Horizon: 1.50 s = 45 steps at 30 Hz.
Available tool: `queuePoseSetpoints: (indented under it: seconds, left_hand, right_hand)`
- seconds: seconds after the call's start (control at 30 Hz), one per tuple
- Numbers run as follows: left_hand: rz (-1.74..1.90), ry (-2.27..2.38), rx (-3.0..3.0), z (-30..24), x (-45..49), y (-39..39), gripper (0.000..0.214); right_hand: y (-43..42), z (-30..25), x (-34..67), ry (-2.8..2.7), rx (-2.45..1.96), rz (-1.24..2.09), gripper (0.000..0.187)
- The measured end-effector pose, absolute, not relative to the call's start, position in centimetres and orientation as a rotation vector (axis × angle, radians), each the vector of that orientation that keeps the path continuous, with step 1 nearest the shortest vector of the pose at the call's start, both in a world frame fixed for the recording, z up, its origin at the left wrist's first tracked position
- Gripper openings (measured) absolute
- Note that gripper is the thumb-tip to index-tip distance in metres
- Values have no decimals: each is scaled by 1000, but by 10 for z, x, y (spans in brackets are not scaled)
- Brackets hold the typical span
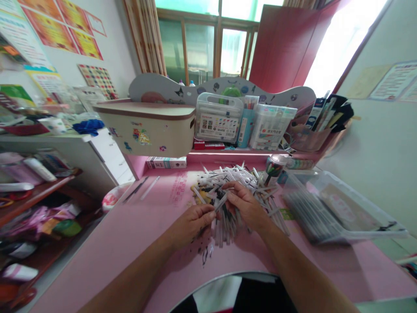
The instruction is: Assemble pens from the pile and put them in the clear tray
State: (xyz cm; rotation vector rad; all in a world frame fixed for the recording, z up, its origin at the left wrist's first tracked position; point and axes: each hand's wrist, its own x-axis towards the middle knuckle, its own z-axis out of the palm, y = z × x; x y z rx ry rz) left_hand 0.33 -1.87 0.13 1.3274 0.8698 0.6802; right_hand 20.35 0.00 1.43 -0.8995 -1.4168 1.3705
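Between my hands is a slim whitish pen barrel, slanting up to the right. My left hand pinches its lower end between thumb and fingers. My right hand closes round the upper end, its fingertips partly hiding a dark part there. Directly behind and under the hands spreads a heap of white and clear pen pieces, with a yellowish thing at its left side. Clear barrels lie side by side just below my hands. Small black bits are scattered on the pink tabletop near my left hand.
At the right stands a clear plastic box with bundled items inside. A clear jar stands behind the heap. Two thin sticks lie at the left. A lidded bin and marker cases occupy the shelf.
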Motion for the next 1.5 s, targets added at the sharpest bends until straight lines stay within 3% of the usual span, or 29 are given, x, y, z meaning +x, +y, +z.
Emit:
queuePoseSetpoints:
  seconds: [0.27,0.53,1.1,1.27,1.37,1.5]
  left_hand:
    - [781,1009,1731,14,7,-21,24]
    - [741,1179,1988,15,11,-22,23]
    - [913,1143,1735,13,8,-17,23]
    - [1386,1253,1334,14,-2,-10,33]
    - [1438,1254,1117,13,-2,-5,35]
    - [1443,1210,939,9,2,-4,36]
  right_hand:
    - [-1,13,206,-1457,-848,1435,30]
    - [-1,13,204,-1470,-879,1451,26]
    - [7,9,202,-1297,-874,1472,23]
    - [-18,73,230,-1189,-819,878,16]
    - [-46,120,259,-1155,-805,342,31]
    - [-66,155,312,-1115,-900,-357,37]
